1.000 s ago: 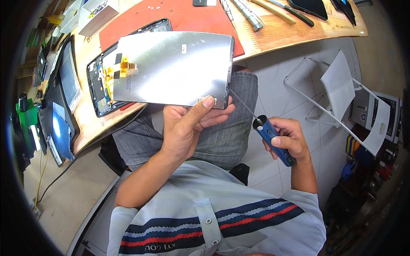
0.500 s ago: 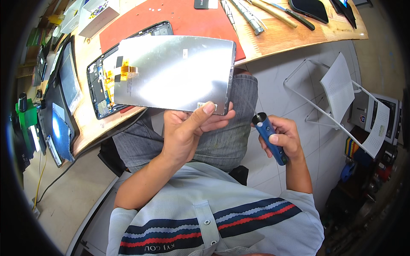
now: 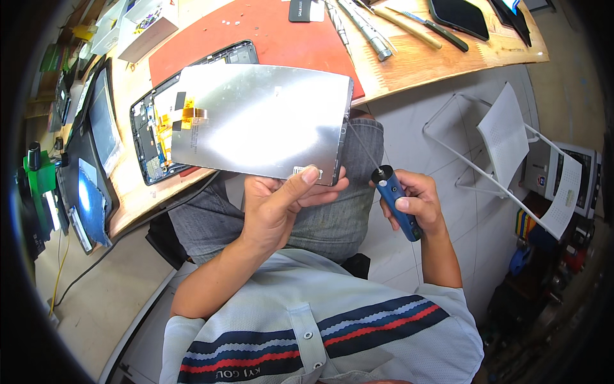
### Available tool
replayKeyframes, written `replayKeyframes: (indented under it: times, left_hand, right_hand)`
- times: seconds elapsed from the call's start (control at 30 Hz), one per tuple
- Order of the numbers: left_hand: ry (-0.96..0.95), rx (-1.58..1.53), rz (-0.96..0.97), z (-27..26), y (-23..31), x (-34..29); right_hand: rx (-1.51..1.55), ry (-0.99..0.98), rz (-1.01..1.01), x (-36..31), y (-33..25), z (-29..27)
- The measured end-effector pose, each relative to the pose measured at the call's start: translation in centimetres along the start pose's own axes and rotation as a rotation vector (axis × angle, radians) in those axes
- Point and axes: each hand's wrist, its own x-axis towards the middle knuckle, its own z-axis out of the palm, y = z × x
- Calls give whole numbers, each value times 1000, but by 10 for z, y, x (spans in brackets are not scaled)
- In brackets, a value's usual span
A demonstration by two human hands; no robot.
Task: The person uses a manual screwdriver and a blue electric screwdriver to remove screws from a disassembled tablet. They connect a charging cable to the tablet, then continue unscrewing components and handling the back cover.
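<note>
My left hand (image 3: 281,201) grips the near edge of a tablet screen panel (image 3: 256,121), thumb on its shiny metal back and fingers beneath. An orange ribbon cable (image 3: 190,116) lies across the panel's left side. My right hand (image 3: 416,201) is closed around a blue cylindrical hand tool (image 3: 398,203) with a black end cap. From that cap a thin metal shaft (image 3: 364,146) reaches toward the panel's right edge; whether its tip touches the edge I cannot tell. Behind and below the panel, an opened tablet body (image 3: 153,137) shows its circuit board, partly hidden.
A red mat (image 3: 288,48) covers part of the wooden table. Along the far side lie a knife (image 3: 441,32), a wooden-handled tool (image 3: 409,27) and a black phone (image 3: 459,16). A white box (image 3: 147,29) stands far left. To the right is a white folding chair (image 3: 508,137).
My right hand has moved slightly left, bringing the tool's shaft to the panel's right edge. The panel sits a little lower in view, still held by my left hand.
</note>
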Motion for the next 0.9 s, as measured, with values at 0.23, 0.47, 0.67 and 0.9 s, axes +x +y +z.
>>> replayKeyframes:
  times: [0.23,0.47,0.67,0.9]
  left_hand:
    - [7,23,-3,0,-1,1]
    - [4,26,-18,-1,-1,1]
    - [2,12,-33,-1,0,0]
    - [23,-7,-42,0,0,-1]
  right_hand:
    - [12,-13,-35,7,4,-3]
    - [72,-82,-85,12,8,-12]
    - [70,-65,-90,17,7,-14]
    - [81,-53,-94,24,4,-14]
